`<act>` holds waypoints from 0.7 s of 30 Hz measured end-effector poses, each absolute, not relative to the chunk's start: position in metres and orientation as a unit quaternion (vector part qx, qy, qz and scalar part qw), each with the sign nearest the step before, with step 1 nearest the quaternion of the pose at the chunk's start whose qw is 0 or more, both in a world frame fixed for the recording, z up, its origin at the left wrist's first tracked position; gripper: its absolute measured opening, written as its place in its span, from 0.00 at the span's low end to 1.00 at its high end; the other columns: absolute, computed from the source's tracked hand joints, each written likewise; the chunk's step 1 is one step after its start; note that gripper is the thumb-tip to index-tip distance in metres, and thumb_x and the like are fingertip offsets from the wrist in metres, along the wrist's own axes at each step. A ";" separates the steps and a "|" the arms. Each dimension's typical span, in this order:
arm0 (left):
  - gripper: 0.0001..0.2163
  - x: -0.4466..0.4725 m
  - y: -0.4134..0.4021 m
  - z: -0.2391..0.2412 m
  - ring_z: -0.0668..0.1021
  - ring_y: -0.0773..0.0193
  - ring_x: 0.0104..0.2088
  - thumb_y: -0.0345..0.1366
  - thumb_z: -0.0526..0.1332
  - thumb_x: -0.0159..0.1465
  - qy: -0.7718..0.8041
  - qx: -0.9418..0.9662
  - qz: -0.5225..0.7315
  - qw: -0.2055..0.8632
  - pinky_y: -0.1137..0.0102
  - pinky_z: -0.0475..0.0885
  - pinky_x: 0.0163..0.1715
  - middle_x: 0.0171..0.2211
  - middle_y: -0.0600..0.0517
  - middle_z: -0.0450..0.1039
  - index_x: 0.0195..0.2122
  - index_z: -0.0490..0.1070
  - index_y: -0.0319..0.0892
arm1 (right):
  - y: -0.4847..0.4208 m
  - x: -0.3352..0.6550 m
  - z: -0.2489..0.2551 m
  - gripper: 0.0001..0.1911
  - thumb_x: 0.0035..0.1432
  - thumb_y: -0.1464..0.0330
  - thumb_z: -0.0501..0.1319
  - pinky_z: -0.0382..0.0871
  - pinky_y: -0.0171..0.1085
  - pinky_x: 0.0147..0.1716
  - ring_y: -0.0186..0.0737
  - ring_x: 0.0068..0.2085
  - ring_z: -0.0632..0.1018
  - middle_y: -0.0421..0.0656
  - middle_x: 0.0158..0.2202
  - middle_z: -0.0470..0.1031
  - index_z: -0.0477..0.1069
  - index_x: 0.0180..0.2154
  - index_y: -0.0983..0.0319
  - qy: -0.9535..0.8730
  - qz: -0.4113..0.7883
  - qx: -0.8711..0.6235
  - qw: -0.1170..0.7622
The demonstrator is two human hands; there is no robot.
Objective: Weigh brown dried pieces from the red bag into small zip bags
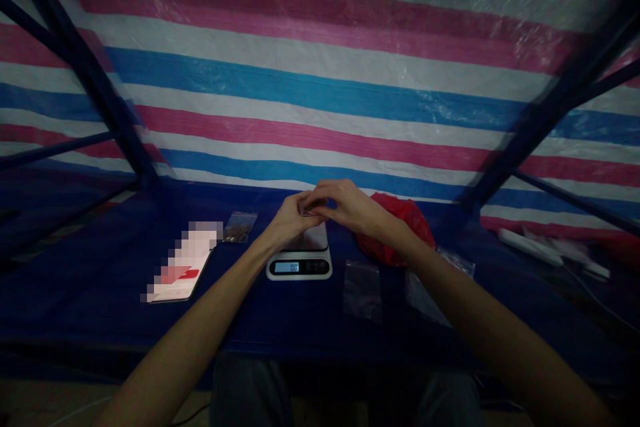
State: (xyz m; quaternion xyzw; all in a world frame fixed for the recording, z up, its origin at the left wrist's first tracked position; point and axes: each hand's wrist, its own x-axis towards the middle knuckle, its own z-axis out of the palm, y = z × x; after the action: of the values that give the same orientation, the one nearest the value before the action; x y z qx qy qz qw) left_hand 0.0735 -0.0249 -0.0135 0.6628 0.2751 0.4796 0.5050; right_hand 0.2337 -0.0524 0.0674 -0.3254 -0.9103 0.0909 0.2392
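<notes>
Two hands meet above a scale reading 0.0

On the dark blue desk (300,327), midway along its front edge and set back from it, stands a white, rectangular digital scale (300,273). Its lit display faces the person, presumably so the figures can be read without leaning. Over the metal pan, the left hand (289,219) curls its fingers round a small glinting item (305,209), while the right hand (345,203) comes in from the other side and pinches at it with thumb and fingertips. Using both hands seems to steady something so slight; exactly what it is, the fingers hide. The zero suggests that no weight bears on the pan.

Toward the desk's back edge, a crumpled red plastic bag (395,213) lies partly behind the right forearm, probably for easy reach. Nearer the front edge, a flat, clear plastic pouch (363,288) lies just right of the scale, apparently handy too. Left of it rest a clear plastic bag with brownish contents (239,227) and, closer to the left corner, a lit phone (183,277), both kept clear of the pan.
</notes>
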 end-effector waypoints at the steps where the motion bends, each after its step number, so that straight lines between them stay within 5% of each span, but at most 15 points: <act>1: 0.12 0.073 -0.025 -0.014 0.76 0.65 0.33 0.30 0.70 0.50 0.277 0.664 0.481 0.501 0.69 0.70 0.37 0.32 0.51 0.77 0.37 0.76 0.39 | -0.051 0.234 0.068 0.13 0.62 0.76 0.61 0.67 0.35 0.43 0.36 0.41 0.77 0.42 0.41 0.80 0.80 0.44 0.59 -0.913 0.102 -0.321 0.232; 8: 0.17 0.073 -0.033 -0.007 0.80 0.64 0.31 0.32 0.72 0.51 0.252 0.620 0.453 0.589 0.69 0.72 0.35 0.31 0.50 0.79 0.43 0.73 0.39 | -0.057 0.248 0.065 0.11 0.67 0.69 0.59 0.68 0.37 0.45 0.38 0.43 0.77 0.42 0.44 0.81 0.79 0.46 0.58 -0.897 0.147 -0.318 0.269; 13: 0.28 0.074 -0.042 -0.010 0.82 0.62 0.34 0.31 0.74 0.51 0.203 0.581 0.402 0.678 0.69 0.75 0.37 0.35 0.50 0.81 0.51 0.68 0.43 | -0.069 0.258 0.050 0.06 0.64 0.72 0.62 0.66 0.38 0.45 0.40 0.43 0.74 0.43 0.38 0.77 0.79 0.37 0.60 -0.881 0.106 -0.338 0.314; 17: 0.19 0.081 -0.051 -0.012 0.83 0.59 0.36 0.38 0.72 0.56 0.197 0.563 0.329 0.732 0.65 0.76 0.41 0.39 0.44 0.81 0.47 0.72 0.41 | -0.077 0.261 0.026 0.06 0.65 0.68 0.61 0.67 0.40 0.44 0.42 0.46 0.73 0.47 0.45 0.73 0.76 0.41 0.61 -0.795 0.108 -0.402 0.442; 21: 0.16 0.090 -0.060 -0.016 0.83 0.58 0.37 0.41 0.72 0.57 0.209 0.546 0.275 0.764 0.65 0.76 0.40 0.39 0.42 0.81 0.42 0.73 0.39 | -0.076 0.262 -0.007 0.14 0.60 0.62 0.65 0.69 0.37 0.35 0.40 0.39 0.75 0.45 0.41 0.75 0.73 0.46 0.62 -0.666 0.271 -0.445 0.533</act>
State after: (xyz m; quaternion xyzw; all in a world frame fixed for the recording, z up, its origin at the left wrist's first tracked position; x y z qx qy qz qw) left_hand 0.0902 -0.0599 -0.0160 0.5456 0.2091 0.2747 0.7636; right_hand 0.2623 -0.0762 -0.0072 -0.4453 -0.6665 0.2710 0.5330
